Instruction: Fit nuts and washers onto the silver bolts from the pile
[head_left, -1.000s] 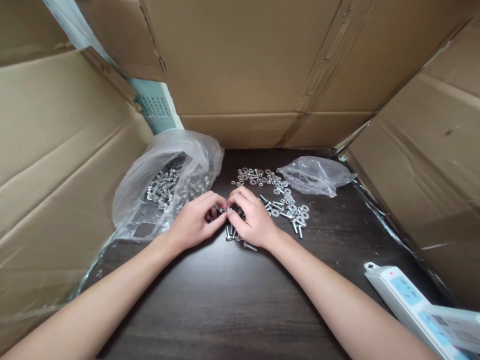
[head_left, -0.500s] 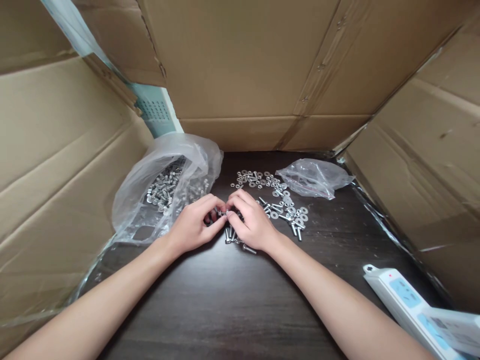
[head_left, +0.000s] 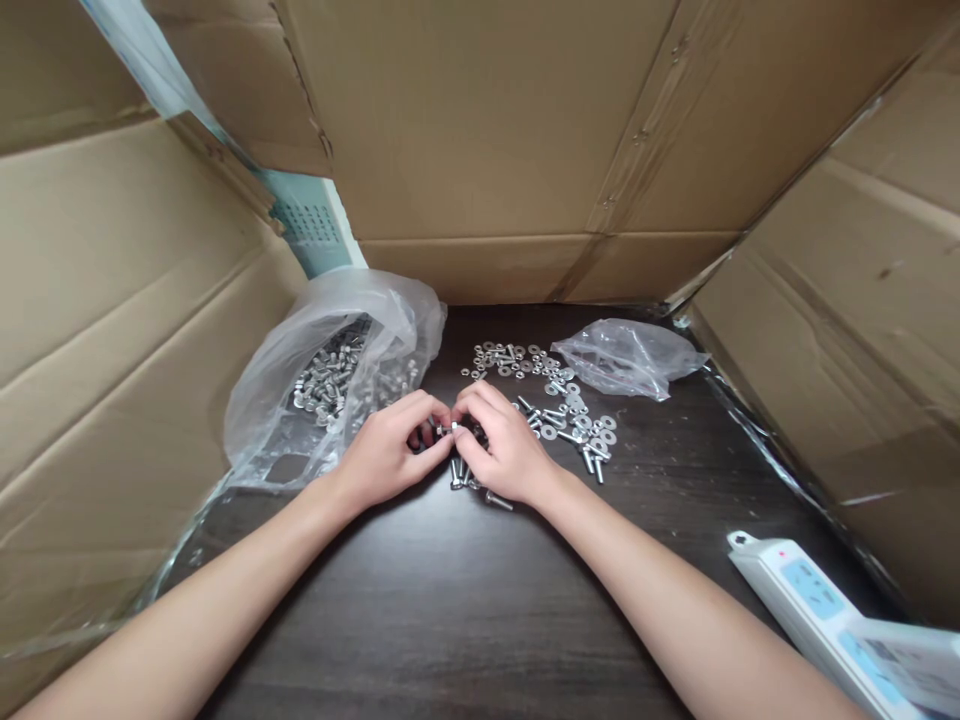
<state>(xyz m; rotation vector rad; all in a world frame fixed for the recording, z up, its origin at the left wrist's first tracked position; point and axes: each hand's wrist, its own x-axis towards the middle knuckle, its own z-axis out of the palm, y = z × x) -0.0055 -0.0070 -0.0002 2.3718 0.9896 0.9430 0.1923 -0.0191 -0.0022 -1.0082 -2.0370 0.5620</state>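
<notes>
Working just right of an open plastic bag (head_left: pixel 262 375) of bolts (head_left: pixel 326 390); narrowly pinching 1 small metal part (head_left: pixel 453 427), partly hidden, between left hand (head_left: pixel 396 442) and right hand (head_left: pixel 501 440), beside loose bolts (head_left: pixel 456 470) on the dark table (head_left: pixel 420 610); left of scattered washers (head_left: pixel 574 402), another plastic bag (head_left: pixel 637 352) and a white power strip (head_left: pixel 780 572).

No text can be read; the marks on the power strip (head_left: pixel 823 628) are too small to be deciphered.

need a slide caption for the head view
Left hand and right hand hold a small metal fastener near loose bolts and flat washers.
</notes>
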